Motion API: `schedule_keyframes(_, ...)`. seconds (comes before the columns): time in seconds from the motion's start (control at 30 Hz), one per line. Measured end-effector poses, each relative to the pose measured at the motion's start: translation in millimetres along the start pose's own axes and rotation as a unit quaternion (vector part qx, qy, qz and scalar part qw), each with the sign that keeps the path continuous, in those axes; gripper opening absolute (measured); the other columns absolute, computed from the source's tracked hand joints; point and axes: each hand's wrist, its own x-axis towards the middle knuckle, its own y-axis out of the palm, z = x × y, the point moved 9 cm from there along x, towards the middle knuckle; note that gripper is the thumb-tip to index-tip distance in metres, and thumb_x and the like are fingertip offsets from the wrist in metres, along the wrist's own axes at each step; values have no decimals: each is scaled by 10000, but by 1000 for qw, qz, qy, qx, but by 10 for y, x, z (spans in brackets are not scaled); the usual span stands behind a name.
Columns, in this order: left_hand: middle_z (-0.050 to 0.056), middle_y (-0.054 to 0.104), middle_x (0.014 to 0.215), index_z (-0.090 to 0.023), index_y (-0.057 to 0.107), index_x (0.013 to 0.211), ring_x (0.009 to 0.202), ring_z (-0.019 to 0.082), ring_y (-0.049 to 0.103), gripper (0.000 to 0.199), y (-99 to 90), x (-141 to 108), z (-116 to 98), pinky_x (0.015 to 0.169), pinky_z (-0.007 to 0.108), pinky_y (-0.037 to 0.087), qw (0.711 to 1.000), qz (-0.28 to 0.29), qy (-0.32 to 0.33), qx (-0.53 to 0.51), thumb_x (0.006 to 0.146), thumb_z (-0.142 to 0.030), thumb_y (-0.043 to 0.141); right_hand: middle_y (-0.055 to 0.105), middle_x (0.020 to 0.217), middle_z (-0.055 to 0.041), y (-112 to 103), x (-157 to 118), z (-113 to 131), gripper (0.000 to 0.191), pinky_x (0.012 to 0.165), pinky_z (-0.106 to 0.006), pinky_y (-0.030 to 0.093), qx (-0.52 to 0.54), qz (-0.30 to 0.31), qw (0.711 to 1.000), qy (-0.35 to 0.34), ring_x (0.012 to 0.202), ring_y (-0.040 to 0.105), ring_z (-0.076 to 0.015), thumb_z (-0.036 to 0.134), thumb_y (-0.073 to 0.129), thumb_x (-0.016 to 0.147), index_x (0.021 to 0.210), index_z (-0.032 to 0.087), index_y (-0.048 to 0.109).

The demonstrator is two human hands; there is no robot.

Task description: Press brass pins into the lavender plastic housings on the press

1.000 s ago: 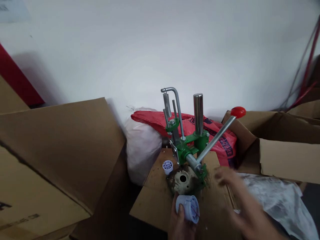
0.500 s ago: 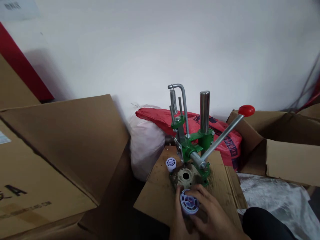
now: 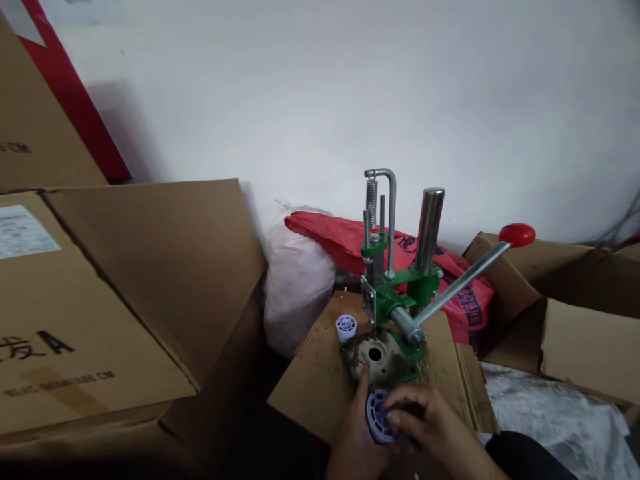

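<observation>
My left hand (image 3: 359, 423) holds a round purple plastic part (image 3: 379, 417) with a spoked face, just in front of a hand lever press. My right hand (image 3: 425, 420) is at the part's right side, thumb and index finger pinched at its rim; whether something small sits between them I cannot make out. The green arbor press (image 3: 393, 293) has a red-knobbed lever (image 3: 467, 277) raised to the right and a stained metal base (image 3: 367, 360) with a dark hole. A second purple-white spoked part (image 3: 346, 327) stands at the base's back left corner.
Under the press lies a flattened cardboard sheet (image 3: 310, 380). Large cartons (image 3: 150, 267) stand at the left, an open carton (image 3: 590, 340) at the right. Behind are a white sack (image 3: 297, 293) and a red bag (image 3: 325, 233). Clear plastic film (image 3: 560, 407) lies at the lower right.
The view has shifted, so the press appears farther right. My right hand has drawn back from wrapping the purple part to a pinch at its right side; the part is tilted more sideways.
</observation>
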Motion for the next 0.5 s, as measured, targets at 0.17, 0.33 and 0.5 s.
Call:
schedule_keyframes(0.17, 106, 532, 1377, -201, 139, 1510, 1222, 258, 522, 1085, -84, -88, 99, 1036, 350, 409, 997, -35, -56, 43, 592, -105, 710, 714, 858, -14, 77, -169, -147, 541, 634, -247, 431, -186, 46, 977, 91, 702, 645, -185, 244, 613, 726, 1259, 271, 531)
schedule_keyframes(0.33, 97, 586, 1295, -205, 71, 1516, 1117, 230, 584, 1087, -72, -82, 27, 981, 333, 447, 999, -29, -44, 11, 641, -167, 716, 705, 870, -28, 136, -225, 2, 299, 672, -241, 438, -136, 61, 988, 27, 746, 642, -172, 198, 513, 771, 1047, 229, 622)
schedule_keyframes(0.5, 98, 606, 1268, -232, 78, 1515, 1141, 277, 576, 1120, 28, -152, 57, 996, 399, 432, 995, 62, -48, 65, 603, -154, 724, 601, 705, 7, -243, 53, -28, 198, 552, -216, 414, 77, -86, 993, 13, 592, 543, -119, 338, 471, 871, 860, 189, 600)
